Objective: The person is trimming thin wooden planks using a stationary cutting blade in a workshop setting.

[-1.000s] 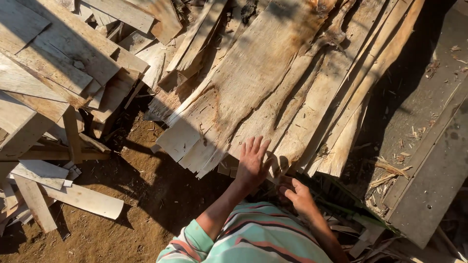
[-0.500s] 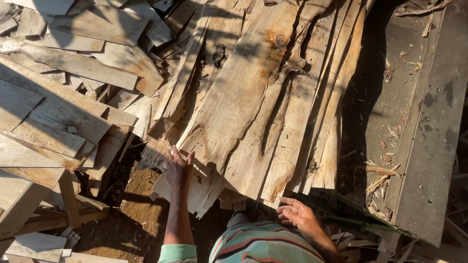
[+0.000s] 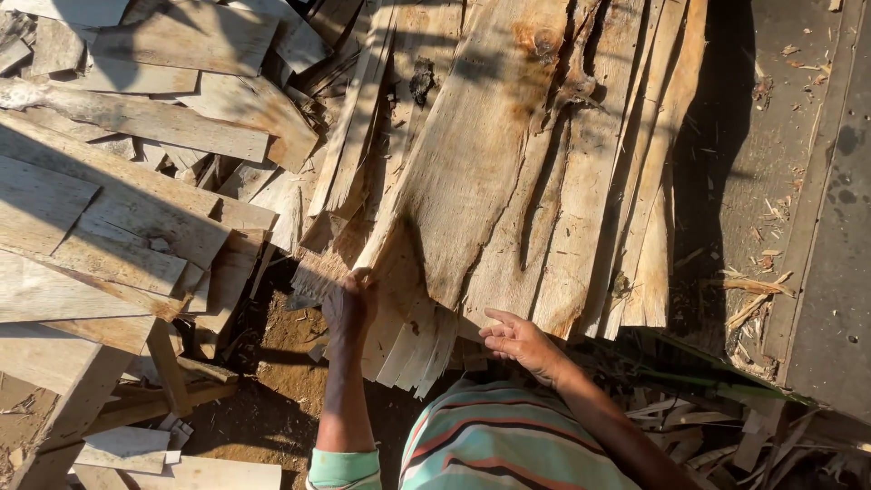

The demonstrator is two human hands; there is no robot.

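Since half a second ago, little movement is recorded: the left hand (image 3: 349, 307) is kept at the near end of the leaning wood, and the right hand (image 3: 519, 339) has been raised slightly toward the same ends.

Head view: the left hand is seen in shadow, its fingers (image 3: 363, 283) curled onto the lower edge of a wide rough slab (image 3: 472, 181), at its left corner; whether the grip is fully closed cannot be told. The right hand is held open, fingers (image 3: 494, 331) apart and extended, just below the splintered ends of the slab and of the thin strips (image 3: 417, 349) hanging beneath it; contact cannot be confirmed. The slab is found leaning lengthwise away from the person, lying on a stack of narrower split boards (image 3: 635, 200). A heap of flat offcut planks (image 3: 118, 209) is noted at left, well apart from the hands. Bare soil (image 3: 281, 363) is seen below the left forearm. A striped shirt (image 3: 508, 445) is seen at the lower edge.
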